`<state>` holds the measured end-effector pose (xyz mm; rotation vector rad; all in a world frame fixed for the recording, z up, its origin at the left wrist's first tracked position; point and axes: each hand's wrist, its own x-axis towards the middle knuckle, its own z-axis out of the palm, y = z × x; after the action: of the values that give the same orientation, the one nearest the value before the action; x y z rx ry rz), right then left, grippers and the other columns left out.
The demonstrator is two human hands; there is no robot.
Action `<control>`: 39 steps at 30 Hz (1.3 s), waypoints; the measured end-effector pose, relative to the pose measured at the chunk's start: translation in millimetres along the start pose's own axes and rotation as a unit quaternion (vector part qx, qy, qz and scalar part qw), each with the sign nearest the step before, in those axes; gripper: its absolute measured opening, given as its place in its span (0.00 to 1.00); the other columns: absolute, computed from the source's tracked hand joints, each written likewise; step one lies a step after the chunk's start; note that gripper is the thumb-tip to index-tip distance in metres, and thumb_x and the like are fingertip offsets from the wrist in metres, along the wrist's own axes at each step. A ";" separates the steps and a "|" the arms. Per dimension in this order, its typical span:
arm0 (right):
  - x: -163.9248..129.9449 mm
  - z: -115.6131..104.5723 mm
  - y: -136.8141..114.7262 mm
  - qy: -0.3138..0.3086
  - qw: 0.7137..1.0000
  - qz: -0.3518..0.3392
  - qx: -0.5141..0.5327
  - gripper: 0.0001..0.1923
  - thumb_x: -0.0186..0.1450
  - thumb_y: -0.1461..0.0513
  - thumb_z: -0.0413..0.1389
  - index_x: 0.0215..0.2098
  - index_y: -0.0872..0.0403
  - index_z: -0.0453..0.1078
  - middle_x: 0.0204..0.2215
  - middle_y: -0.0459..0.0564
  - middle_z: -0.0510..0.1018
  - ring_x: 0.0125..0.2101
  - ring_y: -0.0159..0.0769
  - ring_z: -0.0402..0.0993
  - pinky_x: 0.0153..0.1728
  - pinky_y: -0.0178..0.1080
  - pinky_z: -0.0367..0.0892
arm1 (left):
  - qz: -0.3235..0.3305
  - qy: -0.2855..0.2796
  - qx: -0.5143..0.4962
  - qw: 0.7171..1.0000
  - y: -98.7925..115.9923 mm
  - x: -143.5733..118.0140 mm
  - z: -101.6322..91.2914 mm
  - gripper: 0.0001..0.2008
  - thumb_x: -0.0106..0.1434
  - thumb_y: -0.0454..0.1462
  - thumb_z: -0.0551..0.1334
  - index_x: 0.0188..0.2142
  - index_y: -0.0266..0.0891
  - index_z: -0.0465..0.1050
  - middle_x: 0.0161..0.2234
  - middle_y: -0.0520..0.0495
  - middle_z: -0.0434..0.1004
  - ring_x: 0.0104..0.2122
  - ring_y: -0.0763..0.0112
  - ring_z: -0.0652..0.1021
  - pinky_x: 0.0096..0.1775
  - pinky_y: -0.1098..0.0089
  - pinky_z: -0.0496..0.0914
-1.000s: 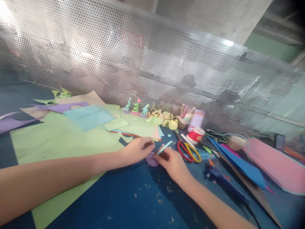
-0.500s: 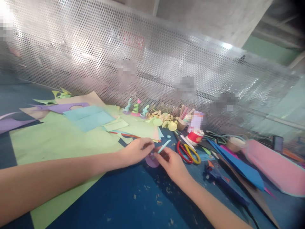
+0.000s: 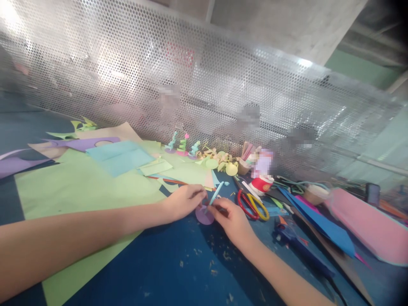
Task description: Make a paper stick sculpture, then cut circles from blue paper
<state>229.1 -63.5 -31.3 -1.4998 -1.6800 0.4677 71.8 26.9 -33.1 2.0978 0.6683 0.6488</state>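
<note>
A round purple paper disc (image 3: 205,216) is between my hands, just above or on the dark blue table. From it a thin light-blue paper stick (image 3: 216,193) rises, leaning to the right. My right hand (image 3: 232,219) pinches the stick's lower end between thumb and fingers. On the other side, my left hand (image 3: 186,202) has its fingertips closed at the disc's far edge, by the foot of the stick. Red-and-yellow-handled scissors (image 3: 251,205) lie right beyond my right hand. A tiny light-blue paper bit (image 3: 226,183) sits behind the stick.
Green paper sheets (image 3: 95,187) cover the left, with a blue sheet (image 3: 119,157) on top. Small paper spiral trees (image 3: 182,145) stand along the perforated metal screen (image 3: 204,80). At right are a glue gun (image 3: 302,250), a red-and-white cup (image 3: 262,185) and a pink tray (image 3: 366,225).
The light-blue stick has tilted from a strong rightward lean to more upright on the disc. More of the purple disc shows. My hands have barely moved.
</note>
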 end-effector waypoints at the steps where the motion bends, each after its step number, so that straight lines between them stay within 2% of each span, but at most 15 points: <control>1: 0.1 0.0 -0.1 -0.001 1.000 -0.005 -0.008 0.07 0.61 0.60 0.54 0.29 0.53 0.71 0.29 0.47 0.74 0.31 0.34 0.70 0.34 0.34 0.64 | 0.000 -0.001 -0.001 1.000 -0.1 0.0 0.1 0.12 0.64 0.42 0.47 0.32 0.41 0.66 0.29 0.52 0.75 0.30 0.71 0.76 0.32 0.73 0.68; 6: -0.6 -0.8 -3.3 -0.010 0.999 -0.026 -0.037 0.08 0.62 0.60 0.54 0.27 0.53 0.71 0.26 0.46 0.71 0.29 0.32 0.68 0.33 0.33 0.62 | 0.010 0.003 0.014 1.000 0.4 0.7 0.0 0.12 0.64 0.41 0.47 0.32 0.41 0.66 0.29 0.52 0.74 0.29 0.71 0.76 0.32 0.73 0.68; 11: -0.8 -0.7 -3.2 -0.007 0.999 -0.012 -0.052 0.09 0.61 0.57 0.54 0.28 0.54 0.71 0.25 0.46 0.69 0.27 0.33 0.67 0.30 0.34 0.62 | 0.003 0.002 0.005 1.000 2.0 0.1 -0.1 0.12 0.64 0.42 0.48 0.32 0.41 0.67 0.29 0.52 0.74 0.29 0.71 0.76 0.33 0.73 0.68; 16: -4.2 -0.8 -1.6 0.001 0.999 0.015 0.043 0.14 0.64 0.54 0.49 0.36 0.54 0.70 0.31 0.49 0.71 0.32 0.35 0.68 0.32 0.34 0.64 | -0.012 0.005 -0.018 1.000 3.9 -1.0 0.1 0.13 0.64 0.42 0.48 0.33 0.41 0.67 0.29 0.51 0.75 0.29 0.70 0.76 0.32 0.73 0.69; 19: -6.7 -1.6 -3.5 0.016 0.995 0.040 0.089 0.15 0.65 0.52 0.46 0.36 0.53 0.67 0.28 0.46 0.70 0.29 0.33 0.66 0.30 0.34 0.63 | -0.006 0.033 -0.025 0.999 5.8 -2.1 -1.0 0.14 0.64 0.42 0.47 0.34 0.41 0.68 0.27 0.51 0.74 0.28 0.70 0.76 0.32 0.72 0.69; 21: -7.2 -2.2 -4.9 0.049 0.992 0.044 0.107 0.16 0.66 0.51 0.43 0.33 0.52 0.65 0.25 0.44 0.67 0.26 0.32 0.64 0.28 0.34 0.62 | 0.006 0.062 -0.035 0.997 7.2 -2.7 -2.3 0.14 0.64 0.41 0.46 0.34 0.40 0.68 0.27 0.51 0.73 0.28 0.71 0.76 0.33 0.72 0.69; 24: -6.2 -2.9 -4.3 0.139 0.981 0.061 0.121 0.18 0.67 0.50 0.40 0.31 0.51 0.62 0.22 0.43 0.63 0.23 0.32 0.60 0.23 0.33 0.60 | 0.019 0.100 -0.042 0.994 8.8 -3.1 -4.3 0.14 0.65 0.40 0.45 0.33 0.40 0.68 0.27 0.52 0.72 0.28 0.72 0.75 0.33 0.72 0.69; 27: -4.6 -3.5 -0.7 0.185 0.973 0.080 0.110 0.17 0.66 0.49 0.41 0.29 0.51 0.59 0.21 0.42 0.60 0.21 0.31 0.57 0.20 0.33 0.57 | 0.004 0.107 -0.038 0.994 10.3 -3.5 -5.5 0.15 0.65 0.40 0.45 0.33 0.40 0.68 0.27 0.52 0.72 0.27 0.71 0.75 0.32 0.72 0.68; 30: -3.4 -4.2 2.2 0.182 0.974 0.088 0.106 0.17 0.66 0.49 0.41 0.29 0.51 0.59 0.20 0.43 0.59 0.21 0.32 0.58 0.19 0.33 0.57 | 0.007 0.093 -0.003 0.996 13.5 -5.1 -6.0 0.14 0.63 0.43 0.49 0.32 0.39 0.69 0.28 0.51 0.72 0.29 0.70 0.74 0.32 0.72 0.67; 34: -3.2 -4.1 3.1 0.156 0.979 0.082 0.103 0.16 0.66 0.50 0.41 0.27 0.50 0.58 0.20 0.41 0.58 0.20 0.31 0.56 0.20 0.33 0.55 | 0.062 0.061 0.050 0.995 18.8 -7.1 -5.4 0.14 0.55 0.47 0.61 0.35 0.40 0.72 0.32 0.50 0.73 0.32 0.70 0.73 0.35 0.72 0.66; 39: -2.9 -3.1 6.6 0.121 0.986 0.070 0.092 0.15 0.66 0.51 0.43 0.29 0.51 0.60 0.21 0.41 0.60 0.23 0.31 0.58 0.22 0.33 0.56 | 0.110 0.025 0.071 0.991 17.5 -5.6 -4.1 0.12 0.56 0.45 0.61 0.37 0.41 0.73 0.32 0.50 0.74 0.33 0.70 0.73 0.37 0.73 0.66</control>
<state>235.6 -65.5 -35.2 -1.4790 -1.3142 0.4796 69.1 16.4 -17.7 2.3157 0.5265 0.7974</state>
